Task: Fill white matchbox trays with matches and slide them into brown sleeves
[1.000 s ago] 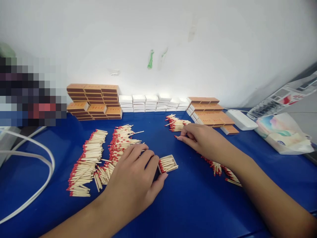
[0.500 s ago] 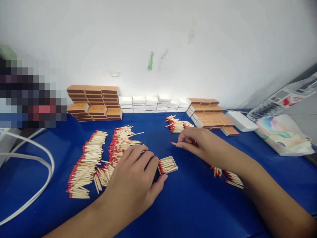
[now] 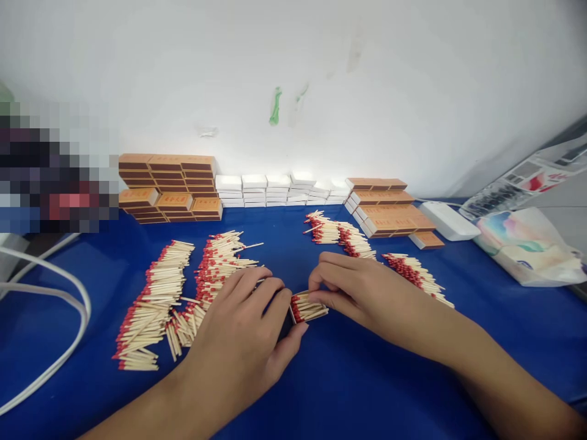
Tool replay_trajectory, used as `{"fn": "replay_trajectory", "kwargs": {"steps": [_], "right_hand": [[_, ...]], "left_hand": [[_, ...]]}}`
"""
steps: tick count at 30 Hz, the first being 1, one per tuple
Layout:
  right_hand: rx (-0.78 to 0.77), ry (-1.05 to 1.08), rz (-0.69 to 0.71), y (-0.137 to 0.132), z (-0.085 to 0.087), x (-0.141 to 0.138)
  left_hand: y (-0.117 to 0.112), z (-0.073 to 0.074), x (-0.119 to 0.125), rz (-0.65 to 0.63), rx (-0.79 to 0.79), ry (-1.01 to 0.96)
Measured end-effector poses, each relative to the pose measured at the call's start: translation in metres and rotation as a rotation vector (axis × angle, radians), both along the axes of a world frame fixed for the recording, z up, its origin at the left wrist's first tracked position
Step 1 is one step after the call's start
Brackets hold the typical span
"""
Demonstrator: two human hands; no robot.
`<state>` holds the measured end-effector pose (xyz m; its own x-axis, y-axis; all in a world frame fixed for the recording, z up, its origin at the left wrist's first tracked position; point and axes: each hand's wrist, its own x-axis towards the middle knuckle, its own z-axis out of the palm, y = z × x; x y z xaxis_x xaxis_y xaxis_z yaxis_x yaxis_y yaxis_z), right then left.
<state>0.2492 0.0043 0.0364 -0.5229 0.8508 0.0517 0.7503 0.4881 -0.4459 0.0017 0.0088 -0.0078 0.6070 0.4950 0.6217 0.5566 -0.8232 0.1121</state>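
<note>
A small white matchbox tray (image 3: 316,318) lies on the blue table surface with a row of red-headed matches (image 3: 308,307) inside. My left hand (image 3: 250,324) curls round the tray's left end, fingers and thumb closed on it; that end is hidden under the hand. Over the tray's far right corner, my right hand (image 3: 351,284) pinches thumb and forefinger together at the matches. The match in that pinch is mostly hidden by the fingertips. Left of my left hand spreads a heap of loose matches (image 3: 215,275). Beyond my right hand lies another pile of matches (image 3: 328,231).
Along the wall stand orange matchbox stacks (image 3: 167,177), white tray stacks (image 3: 266,189) and more orange matchboxes (image 3: 389,217). Further matches lie at left (image 3: 153,299) and right (image 3: 417,275). A white device (image 3: 449,221), a tissue pack (image 3: 527,247) and white cables (image 3: 76,305) flank the area.
My right hand has come down and left with a match, from beside the far pile to the tray. My left hand stays on the tray. The view has shifted slightly.
</note>
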Motion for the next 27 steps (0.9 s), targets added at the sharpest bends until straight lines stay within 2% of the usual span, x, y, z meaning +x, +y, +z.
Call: {"fn": "replay_trajectory", "kwargs": {"steps": [9,17,22,27], "right_hand": [[-0.086,0.018,0.070,-0.003,0.001,-0.002],[-0.103,0.022,0.009,-0.001,-0.001,0.002],[-0.047,0.034,-0.066,0.005,0.001,0.007],[0.114,0.022,-0.226,0.019,0.002,0.020]], "left_hand": [[0.000,0.001,0.000,-0.008,-0.020,-0.004],[0.000,0.002,0.000,-0.004,0.009,0.002],[-0.001,0.001,0.000,-0.009,-0.005,0.005],[-0.002,0.000,0.000,-0.001,-0.004,-0.009]]}}
